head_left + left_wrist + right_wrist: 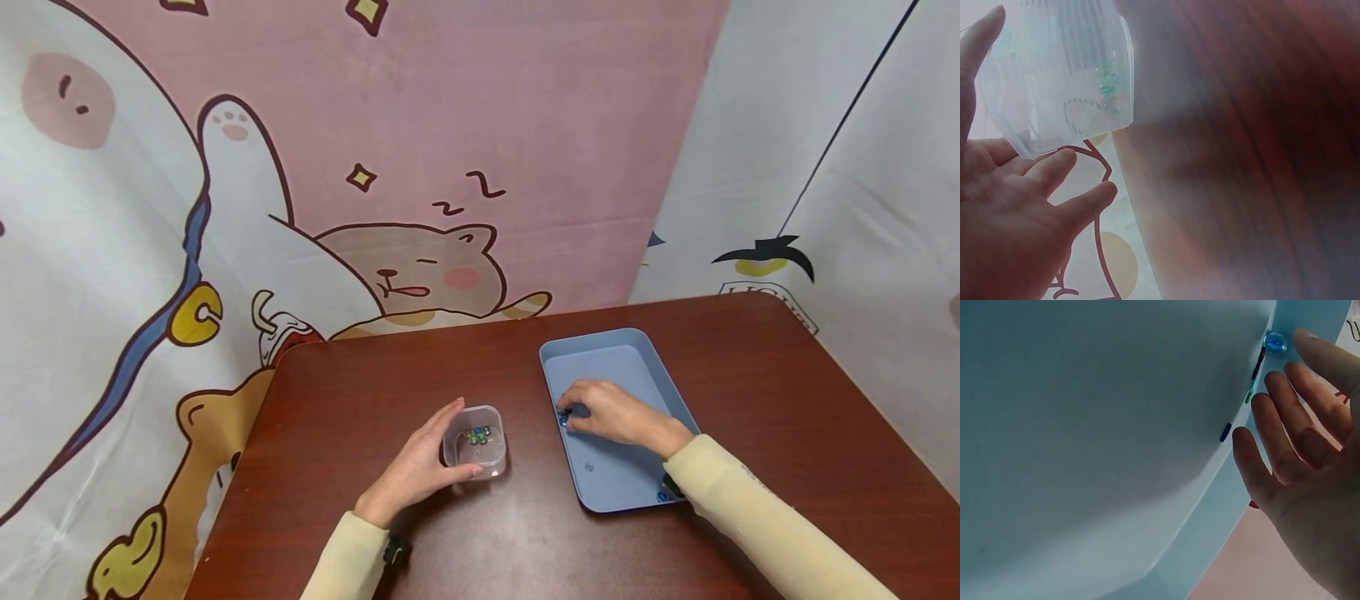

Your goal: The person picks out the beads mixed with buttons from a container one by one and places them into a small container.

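My left hand [416, 467] holds a small clear plastic container [491, 471] from its left side, thumb at the near rim and fingers at the far left. Several green and blue glass beads [477, 435] lie inside it. In the blue tray [607, 492], my right hand [611, 412] reaches down by the left wall, thumb and index finger around a few blue and dark glass beads [564, 420]. The right wrist view shows a clear blue bead [1274, 343] beside one fingertip, with fingers loosely extended and apart. A thin blue piece [1225, 432] lies along the wall's foot.
Another blue bead [663, 497] sits in the tray's near right corner, and a pale clear bead [588, 467] lies on its floor. Both containers stand on a dark red-brown table [360, 392]. Behind it hangs a cartoon-printed cloth [585, 167].
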{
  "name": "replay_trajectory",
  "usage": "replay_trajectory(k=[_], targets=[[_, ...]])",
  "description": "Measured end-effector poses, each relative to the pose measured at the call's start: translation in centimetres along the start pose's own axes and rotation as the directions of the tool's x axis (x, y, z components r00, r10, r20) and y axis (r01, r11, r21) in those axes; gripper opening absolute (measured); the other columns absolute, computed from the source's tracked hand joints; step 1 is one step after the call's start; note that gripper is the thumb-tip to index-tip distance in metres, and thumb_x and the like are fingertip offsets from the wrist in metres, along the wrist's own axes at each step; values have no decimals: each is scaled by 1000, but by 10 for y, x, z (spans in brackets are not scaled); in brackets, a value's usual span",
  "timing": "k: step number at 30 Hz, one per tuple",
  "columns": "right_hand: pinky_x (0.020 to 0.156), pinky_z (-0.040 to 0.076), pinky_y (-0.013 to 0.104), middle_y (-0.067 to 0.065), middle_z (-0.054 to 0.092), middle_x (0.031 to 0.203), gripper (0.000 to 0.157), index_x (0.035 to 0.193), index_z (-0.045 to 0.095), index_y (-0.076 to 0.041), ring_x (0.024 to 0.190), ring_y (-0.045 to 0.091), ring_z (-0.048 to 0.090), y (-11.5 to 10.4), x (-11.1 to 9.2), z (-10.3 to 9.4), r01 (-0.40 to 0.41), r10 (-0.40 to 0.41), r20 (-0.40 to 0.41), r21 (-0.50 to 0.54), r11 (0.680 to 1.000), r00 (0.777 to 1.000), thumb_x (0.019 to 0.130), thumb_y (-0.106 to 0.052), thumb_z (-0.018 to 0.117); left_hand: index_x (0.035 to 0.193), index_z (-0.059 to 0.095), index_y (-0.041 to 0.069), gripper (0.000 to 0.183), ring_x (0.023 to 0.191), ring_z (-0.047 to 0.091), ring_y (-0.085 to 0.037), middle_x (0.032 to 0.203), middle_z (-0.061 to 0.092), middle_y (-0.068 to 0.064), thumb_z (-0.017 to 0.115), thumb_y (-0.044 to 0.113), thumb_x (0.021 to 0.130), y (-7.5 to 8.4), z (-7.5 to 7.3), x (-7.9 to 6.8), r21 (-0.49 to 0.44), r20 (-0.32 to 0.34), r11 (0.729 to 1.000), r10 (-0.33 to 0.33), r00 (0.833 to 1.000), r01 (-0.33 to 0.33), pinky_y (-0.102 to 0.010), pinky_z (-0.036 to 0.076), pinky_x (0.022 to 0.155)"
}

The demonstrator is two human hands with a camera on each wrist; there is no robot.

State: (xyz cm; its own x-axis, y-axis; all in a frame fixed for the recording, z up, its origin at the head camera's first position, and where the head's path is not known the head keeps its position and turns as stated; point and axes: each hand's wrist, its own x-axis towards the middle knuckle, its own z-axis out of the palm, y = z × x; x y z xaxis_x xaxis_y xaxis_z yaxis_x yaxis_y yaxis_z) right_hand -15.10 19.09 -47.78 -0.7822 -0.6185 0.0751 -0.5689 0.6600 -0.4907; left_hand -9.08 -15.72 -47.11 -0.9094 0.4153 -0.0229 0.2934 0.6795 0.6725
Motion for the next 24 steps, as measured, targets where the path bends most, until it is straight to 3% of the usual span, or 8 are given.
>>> replay_trajectory(k=[11,24], targets=[[88,56,42,-2,71,107,23,109,78,-8,101,19,67,2,1,4,12,-12,-4,-14,1000,1000,87,-12,84,162,34,10,105,145,42,-31,166,35,-7,88,49,81,-1,0,1,1,0,1000,-1,1000,1,-55,37,115],[83,57,38,-1,69,102,18,101,79,-9,96,19,67,3,4,9,73,-76,-27,-101,992,997,84,-9,85,162,34,10,105,145,43,-30,166,35,-7,88,48,81,0,0,0,-4,0,1000,6,1000,-6,-55,38,115]])
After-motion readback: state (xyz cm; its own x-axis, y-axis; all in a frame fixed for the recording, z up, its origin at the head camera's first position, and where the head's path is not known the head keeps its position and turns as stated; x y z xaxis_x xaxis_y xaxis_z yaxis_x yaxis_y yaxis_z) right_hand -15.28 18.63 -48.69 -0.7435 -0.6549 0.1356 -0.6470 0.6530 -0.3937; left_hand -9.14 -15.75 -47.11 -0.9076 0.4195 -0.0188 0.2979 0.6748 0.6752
